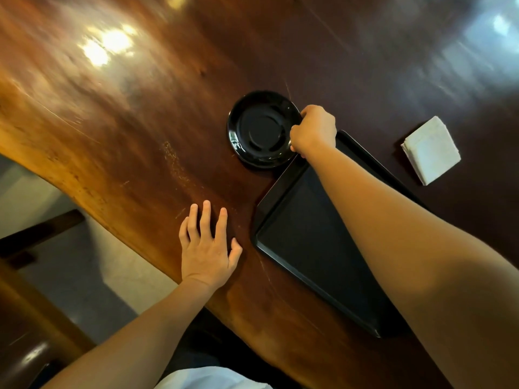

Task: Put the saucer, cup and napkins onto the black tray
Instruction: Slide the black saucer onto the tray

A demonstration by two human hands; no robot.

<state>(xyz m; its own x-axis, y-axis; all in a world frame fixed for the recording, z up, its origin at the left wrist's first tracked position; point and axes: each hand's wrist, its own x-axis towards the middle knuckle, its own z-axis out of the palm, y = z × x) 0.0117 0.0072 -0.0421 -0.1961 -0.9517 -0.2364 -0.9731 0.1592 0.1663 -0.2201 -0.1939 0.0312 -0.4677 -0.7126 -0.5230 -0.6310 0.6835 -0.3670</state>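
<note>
A glossy black saucer (pixel 259 129) lies on the wooden table just beyond the far corner of the black tray (pixel 303 234). My right hand (pixel 313 130) is closed on the saucer's right rim, its forearm crossing over the tray. A folded stack of white napkins (pixel 431 150) rests on the table to the right of the tray. My left hand (pixel 207 245) lies flat on the table with fingers spread, just left of the tray's near corner, holding nothing. No cup is in view.
The dark wooden table (pixel 126 122) has a curved near edge at the left, with floor and a wooden seat (pixel 31 327) below it. Bright lamp reflections shine on the tabletop at the far left and far right.
</note>
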